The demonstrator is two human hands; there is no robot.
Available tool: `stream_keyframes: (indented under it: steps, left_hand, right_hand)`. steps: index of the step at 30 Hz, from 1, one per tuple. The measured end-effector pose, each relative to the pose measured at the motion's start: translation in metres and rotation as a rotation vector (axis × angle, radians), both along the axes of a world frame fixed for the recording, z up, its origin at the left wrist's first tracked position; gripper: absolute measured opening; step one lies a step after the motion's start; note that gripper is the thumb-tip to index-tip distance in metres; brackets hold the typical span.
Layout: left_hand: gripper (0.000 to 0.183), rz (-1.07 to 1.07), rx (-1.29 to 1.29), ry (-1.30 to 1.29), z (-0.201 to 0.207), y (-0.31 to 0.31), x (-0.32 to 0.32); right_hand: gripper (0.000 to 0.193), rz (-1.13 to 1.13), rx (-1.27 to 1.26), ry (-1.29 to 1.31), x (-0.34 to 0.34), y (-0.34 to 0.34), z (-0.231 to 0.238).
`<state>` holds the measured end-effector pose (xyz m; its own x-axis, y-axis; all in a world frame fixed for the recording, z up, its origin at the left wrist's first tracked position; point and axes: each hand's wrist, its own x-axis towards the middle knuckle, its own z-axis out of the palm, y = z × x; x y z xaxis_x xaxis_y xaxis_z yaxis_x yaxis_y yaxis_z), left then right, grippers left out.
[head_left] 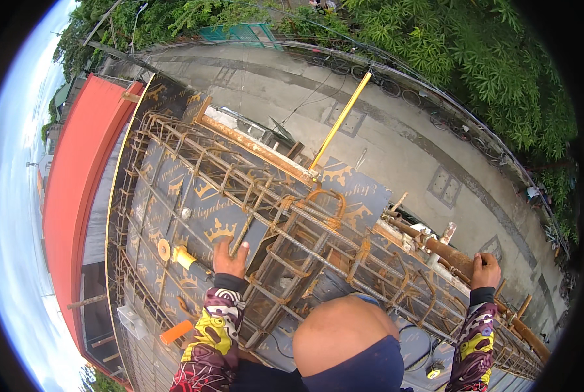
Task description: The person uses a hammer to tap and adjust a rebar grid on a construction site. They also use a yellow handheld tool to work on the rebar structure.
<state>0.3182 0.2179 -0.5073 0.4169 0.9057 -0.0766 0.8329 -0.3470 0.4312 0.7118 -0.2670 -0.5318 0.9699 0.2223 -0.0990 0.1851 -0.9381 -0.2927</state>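
Note:
My left hand (230,259) is open over the steel rebar cage (292,219), its thumb and fingers apart and nothing seen in them. Just left of it, a yellow and black angle grinder (183,257) with a tan disc lies on the dark printed formwork board (204,210). Out to the right, my right hand (485,270) is closed beside a thick rusty pipe (450,256). Its curled fingers hide whatever they may grip. Between my arms, my bent bare knee (344,336) covers part of the cage.
An orange cylinder (176,332) lies by my left forearm. Near my right forearm is a yellow and black tape measure (435,370). A yellow pole (341,122) rises at the formwork's far edge. Beyond that edge, a concrete road (396,140) lies far below. A red roof (83,196) stands left.

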Motion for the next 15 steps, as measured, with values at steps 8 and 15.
stream_keyframes:
  steps: [8,15]
  left_hand:
    - [0.082,0.045,0.400,0.144,-0.095,0.156,0.080]
    - [0.096,0.104,0.295,0.169,-0.155,0.156,0.110]
  right_hand:
    - [0.020,0.039,-0.067,0.030,0.020,-0.025,-0.019]
    - [0.024,-0.046,-0.183,0.092,0.031,-0.015,-0.007]
